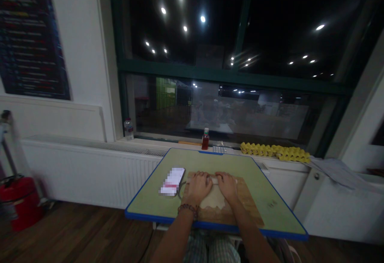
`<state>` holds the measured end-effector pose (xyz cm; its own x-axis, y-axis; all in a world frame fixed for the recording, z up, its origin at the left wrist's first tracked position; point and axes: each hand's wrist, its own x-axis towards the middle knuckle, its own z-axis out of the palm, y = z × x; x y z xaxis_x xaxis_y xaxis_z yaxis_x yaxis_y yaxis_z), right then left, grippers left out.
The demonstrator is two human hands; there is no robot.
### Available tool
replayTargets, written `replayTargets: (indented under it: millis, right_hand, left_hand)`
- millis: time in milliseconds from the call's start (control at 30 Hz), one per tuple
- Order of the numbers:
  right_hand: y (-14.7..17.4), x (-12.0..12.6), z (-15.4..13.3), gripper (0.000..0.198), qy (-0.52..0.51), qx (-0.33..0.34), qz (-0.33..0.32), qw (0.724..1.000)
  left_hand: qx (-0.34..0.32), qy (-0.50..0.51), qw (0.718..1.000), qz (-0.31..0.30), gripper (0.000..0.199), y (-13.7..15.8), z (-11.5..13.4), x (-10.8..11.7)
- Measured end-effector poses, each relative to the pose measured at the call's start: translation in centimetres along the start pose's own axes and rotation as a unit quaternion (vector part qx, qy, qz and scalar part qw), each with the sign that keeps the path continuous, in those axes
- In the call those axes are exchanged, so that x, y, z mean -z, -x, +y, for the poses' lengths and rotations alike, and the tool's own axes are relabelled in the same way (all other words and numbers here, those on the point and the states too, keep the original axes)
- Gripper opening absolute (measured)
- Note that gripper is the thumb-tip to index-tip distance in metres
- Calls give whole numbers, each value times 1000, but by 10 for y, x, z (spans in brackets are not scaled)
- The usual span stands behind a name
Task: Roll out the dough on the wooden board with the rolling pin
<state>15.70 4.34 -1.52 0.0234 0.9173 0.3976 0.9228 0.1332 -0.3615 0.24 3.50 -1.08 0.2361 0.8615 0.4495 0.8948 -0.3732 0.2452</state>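
Observation:
A thin sheet of pale dough [213, 200] with a ragged near edge lies on a wooden board [252, 205]. Across the dough's far end runs a pale rolling pin [214, 180], mostly covered by my hands. My left hand [200, 185], with a beaded bracelet at the wrist, is curled over its left part. My right hand [227, 185] presses on its right part, fingers bent over the far side. The two hands are slightly apart, and their fingertips are partly hidden.
The board rests on a green table [150, 199] with a blue rim. A lit phone [173, 182] lies left of the board. On the windowsill stand a red-filled bottle [205, 140], a clear bottle [129, 129] and yellow egg trays [274, 152]. A fire extinguisher [22, 203] stands at left.

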Motion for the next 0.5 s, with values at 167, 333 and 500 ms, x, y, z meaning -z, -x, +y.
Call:
replayTargets:
  millis: [167,333,500]
  right_hand:
    - [-1,-4,4,39,-29,8,5,1000]
    - [2,0,2,39,-34,31,3,999]
    - [5,9,-4,39,-11,31,-11,999]
  left_hand:
    - [-25,29,999,9,28,1,-2,-2]
    - [-23,35,999,5,27,-1,-2,-5]
    - [-31,22,999,0,29,-1,-3,-6]
